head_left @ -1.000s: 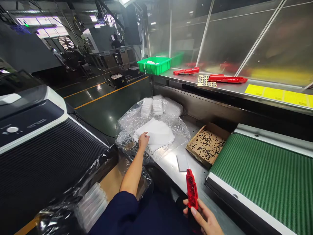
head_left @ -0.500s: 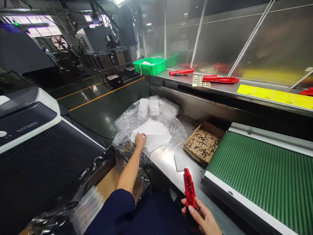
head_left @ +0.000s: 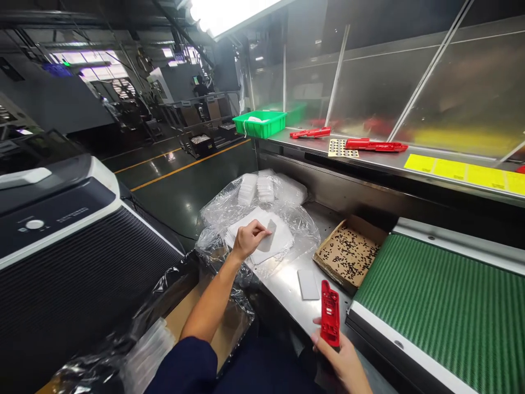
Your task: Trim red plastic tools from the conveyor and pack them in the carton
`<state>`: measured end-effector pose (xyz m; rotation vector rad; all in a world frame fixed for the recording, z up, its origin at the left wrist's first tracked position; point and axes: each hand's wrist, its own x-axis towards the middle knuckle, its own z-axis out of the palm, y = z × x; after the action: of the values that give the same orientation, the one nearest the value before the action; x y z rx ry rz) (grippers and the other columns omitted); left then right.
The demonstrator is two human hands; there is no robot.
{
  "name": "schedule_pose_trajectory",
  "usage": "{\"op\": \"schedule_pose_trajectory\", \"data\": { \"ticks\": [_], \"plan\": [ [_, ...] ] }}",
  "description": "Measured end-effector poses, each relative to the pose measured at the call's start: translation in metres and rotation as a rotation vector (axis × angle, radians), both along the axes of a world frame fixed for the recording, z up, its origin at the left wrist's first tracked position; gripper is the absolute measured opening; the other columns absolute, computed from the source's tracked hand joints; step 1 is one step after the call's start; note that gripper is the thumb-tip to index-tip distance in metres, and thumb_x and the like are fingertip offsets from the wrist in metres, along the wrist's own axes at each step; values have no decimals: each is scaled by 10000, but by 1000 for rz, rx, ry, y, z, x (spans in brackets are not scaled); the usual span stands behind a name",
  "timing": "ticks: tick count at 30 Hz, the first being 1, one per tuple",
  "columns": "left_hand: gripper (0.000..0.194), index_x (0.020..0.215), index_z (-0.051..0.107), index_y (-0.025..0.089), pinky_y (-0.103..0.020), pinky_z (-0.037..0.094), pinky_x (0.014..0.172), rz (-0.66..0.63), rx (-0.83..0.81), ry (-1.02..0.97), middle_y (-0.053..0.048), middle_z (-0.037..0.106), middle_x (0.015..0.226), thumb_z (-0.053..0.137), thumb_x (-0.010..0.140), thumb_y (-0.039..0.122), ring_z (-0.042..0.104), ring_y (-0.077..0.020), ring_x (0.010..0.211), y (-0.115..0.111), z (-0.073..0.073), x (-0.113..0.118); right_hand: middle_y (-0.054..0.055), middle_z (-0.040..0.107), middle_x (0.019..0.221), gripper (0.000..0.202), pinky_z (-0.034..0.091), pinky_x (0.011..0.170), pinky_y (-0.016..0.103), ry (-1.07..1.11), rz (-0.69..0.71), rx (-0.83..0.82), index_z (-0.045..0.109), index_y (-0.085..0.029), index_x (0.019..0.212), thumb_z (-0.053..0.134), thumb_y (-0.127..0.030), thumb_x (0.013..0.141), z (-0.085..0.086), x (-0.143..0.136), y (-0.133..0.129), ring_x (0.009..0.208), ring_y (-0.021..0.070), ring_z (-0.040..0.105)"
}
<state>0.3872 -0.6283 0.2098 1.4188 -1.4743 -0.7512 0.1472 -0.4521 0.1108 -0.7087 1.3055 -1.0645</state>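
Observation:
Above a fanned pile of white sheets [head_left: 238, 225], my left hand [head_left: 249, 239] pinches a thin, pale translucent sheet [head_left: 268, 236] between thumb and fingers. The pile lies on crumpled clear plastic [head_left: 307, 224]. At the lower right, my right hand [head_left: 338, 350] is closed around the lower end of a red plastic part [head_left: 330, 314], held upright with its ribbed hollow side showing. Just behind that part, a small white-grey rectangular pad [head_left: 308, 285] lies flat on the metal table [head_left: 283, 288].
A cardboard tray [head_left: 334, 276] of small black pieces adjoins a green ribbed conveyor [head_left: 447, 306]. The shelf holds a green bin [head_left: 260, 128], red parts [head_left: 375, 145] and yellow labels [head_left: 463, 169]. A plastic-lined box [head_left: 180, 320] stands below my left arm. A person [head_left: 200, 93] is far back.
My left hand has lifted off the pile and moved right, with a pale sheet now in its fingers. The red part in my right hand has turned to show more of its hollow side.

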Motion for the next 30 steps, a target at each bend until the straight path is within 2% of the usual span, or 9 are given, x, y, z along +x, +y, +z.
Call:
{"op": "schedule_pose_trajectory", "data": {
  "ticks": [5, 9, 11, 13, 16, 20, 23, 26, 30],
  "plan": [
    [553, 624, 575, 176, -243, 429, 495, -172, 12, 237, -18, 608, 556, 812, 590, 675, 551, -146, 503, 52, 42, -9, 60, 715, 856, 538, 466, 641, 310, -5, -58, -30, 683, -163, 908, 844, -555, 577, 5, 3, -32, 721, 213, 608],
    [602, 605, 563, 153, -205, 354, 427, -208, 36, 382, -5, 553, 504, 842, 548, 683, 467, -101, 435, 80, 55, -4, 139, 695, 1185, 459, 476, 858, 381, -132, -47, -77, 632, -187, 869, 846, -496, 605, 14, 8, -44, 1081, 321, 623],
    [601, 598, 556, 149, -194, 314, 407, -194, 46, 438, 2, 530, 487, 854, 544, 668, 433, -86, 417, 89, 55, 0, 115, 681, 1236, 414, 428, 961, 387, -203, -52, -136, 590, -214, 858, 839, -461, 637, 21, 11, -44, 1202, 314, 573],
    [591, 601, 555, 148, -186, 282, 392, -166, 57, 485, 9, 511, 480, 869, 542, 644, 410, -78, 409, 97, 53, 4, 91, 700, 1199, 411, 423, 955, 375, -250, -32, -155, 560, -228, 844, 844, -443, 638, 27, 15, -42, 1191, 299, 584],
    [583, 605, 549, 145, -174, 259, 382, -110, 72, 549, 22, 485, 478, 886, 538, 616, 386, -65, 407, 106, 48, 9, 62, 736, 970, 429, 465, 809, 342, -253, 16, -165, 562, -223, 854, 851, -447, 629, 31, 18, -38, 961, 263, 654],
    [587, 614, 519, 156, -171, 298, 381, -36, 119, 631, 33, 488, 475, 899, 530, 595, 401, -67, 396, 115, 39, 18, -4, 650, 716, 431, 452, 625, 297, -244, 58, -148, 566, -216, 868, 852, -445, 642, 29, 20, -34, 658, 176, 582],
    [591, 634, 502, 166, -168, 322, 379, 8, 153, 683, 37, 511, 481, 906, 526, 584, 424, -74, 391, 119, 31, 23, 86, 727, 1005, 401, 512, 774, 359, -292, 83, -168, 576, -213, 855, 833, -452, 661, 27, 24, -33, 922, 262, 655],
    [585, 647, 492, 170, -161, 334, 385, 25, 177, 727, 39, 529, 496, 911, 537, 563, 437, -72, 398, 123, 24, 26, 136, 614, 1338, 373, 468, 996, 467, -315, 121, -199, 610, -204, 843, 811, -473, 680, 24, 30, -35, 1285, 353, 510],
    [590, 648, 470, 175, -162, 344, 386, 1, 199, 782, 37, 540, 497, 912, 546, 551, 440, -75, 393, 128, 22, 27, 143, 589, 1371, 394, 399, 1090, 510, -306, 171, -148, 645, -192, 829, 839, -482, 645, 16, 43, -42, 1352, 367, 447]
  ]
}}
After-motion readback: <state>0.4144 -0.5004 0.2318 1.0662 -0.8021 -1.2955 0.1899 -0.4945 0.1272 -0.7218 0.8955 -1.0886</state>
